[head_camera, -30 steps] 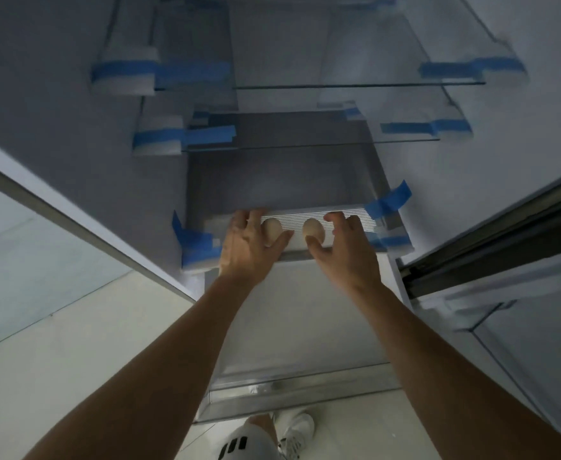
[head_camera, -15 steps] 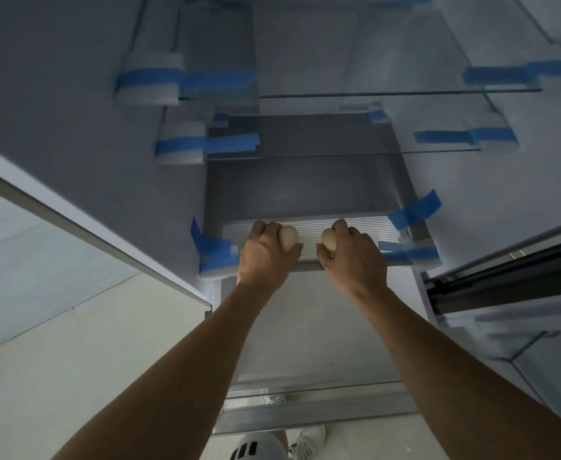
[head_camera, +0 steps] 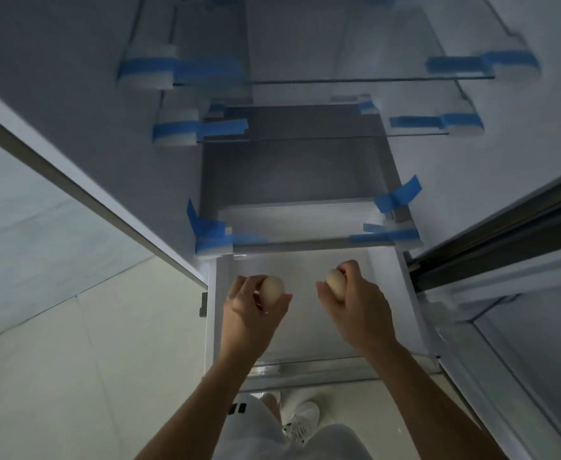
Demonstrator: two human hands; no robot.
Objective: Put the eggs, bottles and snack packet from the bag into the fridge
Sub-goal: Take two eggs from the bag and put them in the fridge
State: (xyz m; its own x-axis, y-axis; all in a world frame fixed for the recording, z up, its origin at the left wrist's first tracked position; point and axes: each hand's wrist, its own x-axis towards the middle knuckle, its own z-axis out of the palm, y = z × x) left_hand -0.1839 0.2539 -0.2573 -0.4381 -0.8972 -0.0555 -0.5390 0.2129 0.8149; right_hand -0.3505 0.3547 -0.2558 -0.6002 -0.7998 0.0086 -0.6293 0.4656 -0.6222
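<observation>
Head view: two smooth, pale cream eggs, one in each hand. The left hand (head_camera: 252,318) curls its fingers and thumb round the left egg (head_camera: 272,289). The right hand (head_camera: 358,313) grips the right egg (head_camera: 334,283) the same way. Both eggs hang apart over the open white drawer (head_camera: 304,340) at the near bottom of the fridge (head_camera: 89,94). Farther in, a ribbed white shelf (head_camera: 299,217) and glass shelves (head_camera: 338,82) carry blue tape (head_camera: 212,229) and white foam blocks (head_camera: 176,132). Pale floor tiles (head_camera: 73,360) lie left.
</observation>
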